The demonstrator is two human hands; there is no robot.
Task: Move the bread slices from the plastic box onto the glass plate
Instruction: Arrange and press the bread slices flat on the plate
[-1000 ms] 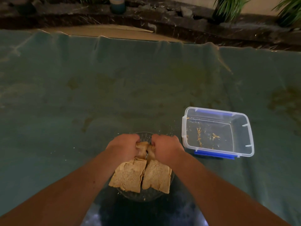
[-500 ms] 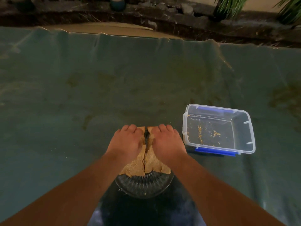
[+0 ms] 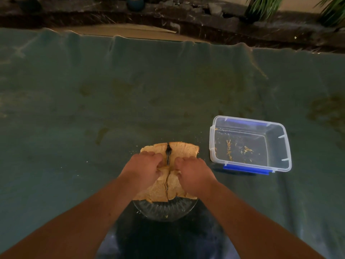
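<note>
Brown bread slices lie in two side-by-side stacks on the round glass plate (image 3: pixel 164 212), with a dark gap between them. My left hand (image 3: pixel 142 168) rests curled on the left bread stack (image 3: pixel 155 191) and my right hand (image 3: pixel 194 173) on the right bread stack (image 3: pixel 183 149). The fingers of both hands grip the slices near the gap. The far ends of the bread stick out past my fingers. The clear plastic box (image 3: pixel 250 144) with blue clips stands to the right, holding only crumbs.
A wrinkled green cloth (image 3: pixel 112 101) covers the surface, with stains and scattered crumbs. Beyond its far edge lie a beige floor strip, dark stones (image 3: pixel 205 14) and green plants (image 3: pixel 265 6). A dark patch shows below the plate near me.
My hands slid back toward me along the bread, uncovering its far ends. One second ago they gripped the far ends with the near halves showing.
</note>
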